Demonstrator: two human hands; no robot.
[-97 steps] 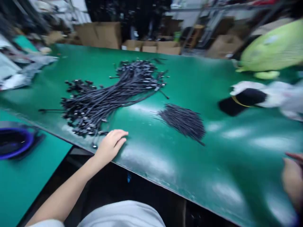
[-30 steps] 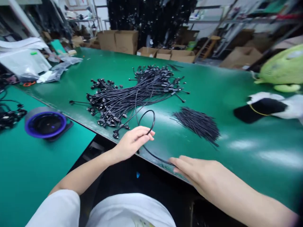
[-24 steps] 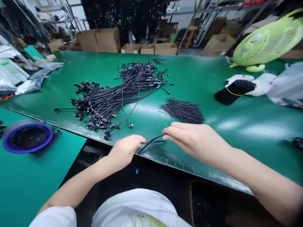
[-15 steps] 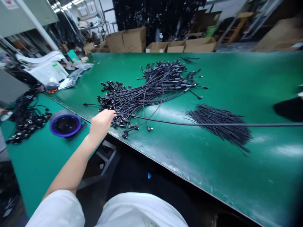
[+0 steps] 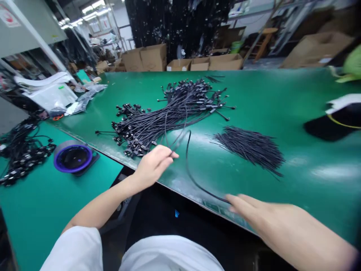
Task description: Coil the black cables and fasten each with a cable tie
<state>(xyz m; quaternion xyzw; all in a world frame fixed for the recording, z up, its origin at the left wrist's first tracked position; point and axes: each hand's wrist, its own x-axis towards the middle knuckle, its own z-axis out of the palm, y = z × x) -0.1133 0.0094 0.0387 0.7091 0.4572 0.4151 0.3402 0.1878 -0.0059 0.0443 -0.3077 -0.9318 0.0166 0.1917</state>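
My left hand (image 5: pixel 154 165) is closed in a pinch around a black cable, just in front of the connector end of a large heap of black cables (image 5: pixel 169 116). Lower right, my right hand (image 5: pixel 259 214), somewhat blurred, grips the same black cable (image 5: pixel 194 181) between thumb and fingers near the table's front edge. Between the hands the cable bends up in a slack arch. Its ends are not clearly visible. Beyond my right hand lies a bundle of short, thin black strips (image 5: pixel 251 148).
A purple-rimmed round container (image 5: pixel 72 158) stands on the left side table, beside another pile of black cables (image 5: pixel 28 154). A black and white cap (image 5: pixel 332 120) sits at the right. Cardboard boxes (image 5: pixel 153 58) line the far side of the green table (image 5: pixel 304 173).
My left hand has moved right, away from the heap. My right hand has come into view from the right, and the cable, formerly stretched straight, now sags into a bend.
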